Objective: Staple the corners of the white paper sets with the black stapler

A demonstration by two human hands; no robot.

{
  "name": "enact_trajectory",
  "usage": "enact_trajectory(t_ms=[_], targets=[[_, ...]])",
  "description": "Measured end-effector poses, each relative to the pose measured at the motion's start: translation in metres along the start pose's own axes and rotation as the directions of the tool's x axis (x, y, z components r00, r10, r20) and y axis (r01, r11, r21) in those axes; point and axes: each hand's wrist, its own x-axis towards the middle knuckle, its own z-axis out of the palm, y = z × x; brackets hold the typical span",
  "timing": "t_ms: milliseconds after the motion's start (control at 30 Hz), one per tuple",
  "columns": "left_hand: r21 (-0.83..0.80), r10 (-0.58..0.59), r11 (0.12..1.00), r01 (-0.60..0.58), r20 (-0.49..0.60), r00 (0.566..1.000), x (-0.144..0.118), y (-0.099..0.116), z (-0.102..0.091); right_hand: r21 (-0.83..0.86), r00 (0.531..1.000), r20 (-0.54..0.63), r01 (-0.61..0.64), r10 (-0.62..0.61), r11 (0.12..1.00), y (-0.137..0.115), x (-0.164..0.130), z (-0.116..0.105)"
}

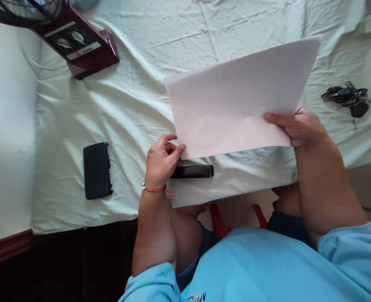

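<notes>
A sheet of white paper is held up over the cloth, tilted, its lower edge toward me; I cannot tell whether it is one sheet or more. My right hand grips its right side, thumb on top and the other fingers hidden behind. At the lower left corner, my left hand pinches the paper between thumb and fingers. A red string bracelet circles that wrist. Just below the paper lies a black stapler-like oblong object, its left end hidden behind my left hand.
A pale green cloth covers the wrinkled surface. At the left lies a black rectangular case. A dark red fan base stands at the upper left. A bunch of keys rests at the right. Below the edge shows a red chair.
</notes>
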Motion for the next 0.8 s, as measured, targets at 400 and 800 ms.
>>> enact_trajectory(t_ms=[400,800], targets=[[0.067,0.407,0.843,-0.534,0.570,0.714,-0.030,0.038,-0.022,-0.085,1.000,-0.024,0.001,-0.003,0.996,-0.009,-0.002,-0.018],[0.194,0.321,0.866,-0.460,0.489,0.811,-0.023,0.028,-0.028,-0.101,0.999,-0.049,0.014,-0.019,0.995,-0.008,-0.001,-0.024]])
